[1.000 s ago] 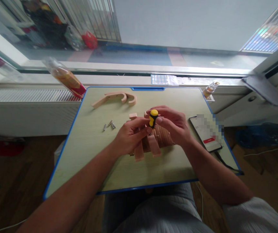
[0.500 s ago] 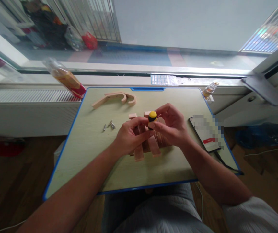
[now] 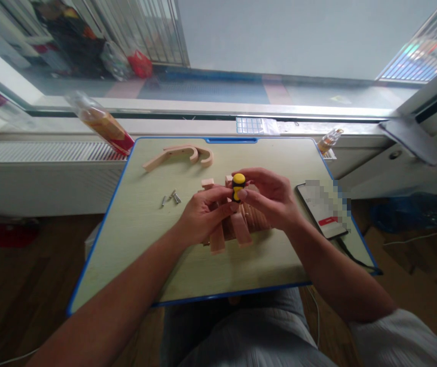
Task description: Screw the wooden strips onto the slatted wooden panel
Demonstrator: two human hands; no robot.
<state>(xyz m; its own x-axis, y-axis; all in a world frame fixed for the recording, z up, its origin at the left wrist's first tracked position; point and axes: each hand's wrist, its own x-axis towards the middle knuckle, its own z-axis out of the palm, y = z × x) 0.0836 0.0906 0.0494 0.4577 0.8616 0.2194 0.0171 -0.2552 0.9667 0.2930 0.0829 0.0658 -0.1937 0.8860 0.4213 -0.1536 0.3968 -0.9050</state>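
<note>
A stubby yellow-and-black screwdriver (image 3: 238, 187) stands upright over a small wooden assembly of slats (image 3: 254, 216) and crosswise bars (image 3: 217, 239). The fingers and thumb of my right hand (image 3: 274, 196) are closed around its handle. From the other side, my left hand (image 3: 205, 214) pinches at the screwdriver's lower end, just above the bars. The tip, and whatever it meets, is hidden behind my fingers. Several loose metal screws (image 3: 175, 197) lie on the table to the left of the assembly.
Two curved wooden pieces (image 3: 182, 153) lie near the back left of the blue-edged table (image 3: 142, 265). A phone (image 3: 320, 216) with a strap rests at the right. Behind are a tilted bottle (image 3: 104, 125), a smaller bottle (image 3: 330, 141) and a window sill (image 3: 203, 125).
My right-hand fingers have shifted round the handle, and more of its yellow-and-black grip shows. My left hand stays nearly in place.
</note>
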